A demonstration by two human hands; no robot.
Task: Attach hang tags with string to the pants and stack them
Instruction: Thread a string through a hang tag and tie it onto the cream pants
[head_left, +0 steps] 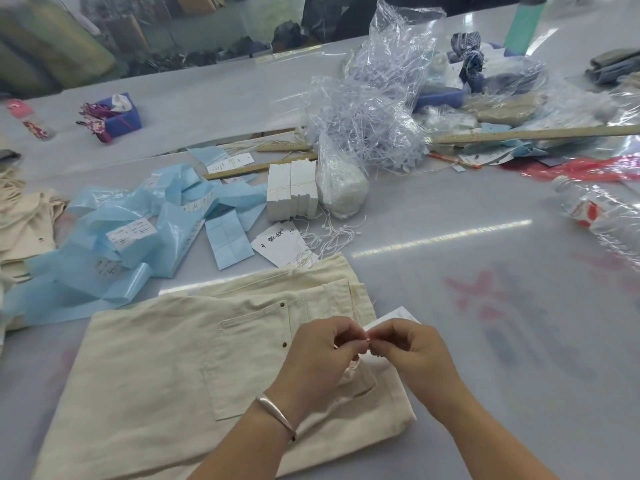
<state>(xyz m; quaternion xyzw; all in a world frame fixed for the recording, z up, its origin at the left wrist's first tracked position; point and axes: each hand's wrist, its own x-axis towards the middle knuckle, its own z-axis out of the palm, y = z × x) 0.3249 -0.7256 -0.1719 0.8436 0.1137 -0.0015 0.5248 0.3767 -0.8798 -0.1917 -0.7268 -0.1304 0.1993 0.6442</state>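
Both hands met fingertip to fingertip over the waistband of the pants (pixel 180 355), left hand (pixel 322 351) and right hand (pixel 412 355) each pinching the string, the tag (pixel 394 315) lying just beyond the right fingers.
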